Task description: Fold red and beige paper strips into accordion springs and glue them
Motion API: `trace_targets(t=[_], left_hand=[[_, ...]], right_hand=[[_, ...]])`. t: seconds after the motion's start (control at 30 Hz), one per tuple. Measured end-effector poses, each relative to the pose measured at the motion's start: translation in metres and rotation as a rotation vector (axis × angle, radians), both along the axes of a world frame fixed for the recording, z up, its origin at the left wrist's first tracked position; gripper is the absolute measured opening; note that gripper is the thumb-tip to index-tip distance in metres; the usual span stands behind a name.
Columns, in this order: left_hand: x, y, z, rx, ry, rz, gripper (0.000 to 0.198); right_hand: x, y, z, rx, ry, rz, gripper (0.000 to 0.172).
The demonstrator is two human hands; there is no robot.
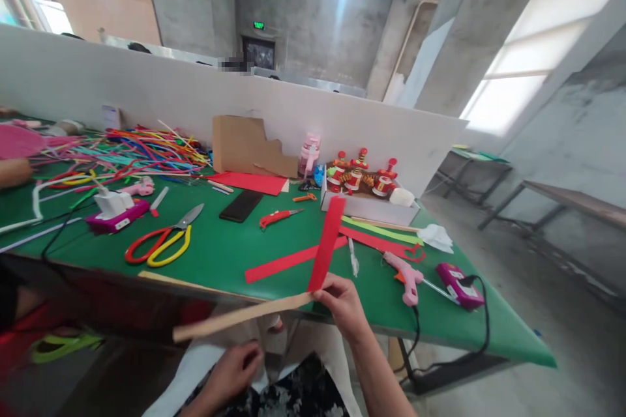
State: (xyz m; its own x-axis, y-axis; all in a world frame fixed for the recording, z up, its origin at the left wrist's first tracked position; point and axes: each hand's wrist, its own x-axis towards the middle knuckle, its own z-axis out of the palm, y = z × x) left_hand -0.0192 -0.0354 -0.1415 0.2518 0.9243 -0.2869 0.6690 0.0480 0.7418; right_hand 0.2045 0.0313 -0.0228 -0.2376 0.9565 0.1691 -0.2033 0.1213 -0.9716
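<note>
Table in front — we read the step as handling strips over its near edge. Tan strip runs left and near from our pinch, red strip stands up from it; can't tell if they're one piece. Flat red strip lies just beyond. Next move probably calls for steadying the tan free end. Right hand: forearm up and left from near right, thumb and fingers pinching the join. Left hand: low, near, fingers curled — can't tell how tightly.
</note>
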Motion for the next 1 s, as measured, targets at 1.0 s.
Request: trace_targets(t=[1.0], left_hand=[[0.009, 0.014, -0.030, -0.029, 0.067, -0.243, 0.023]], right_hand=[[0.000, 0.004, -0.004, 0.134, -0.103, 0.034, 0.029]])
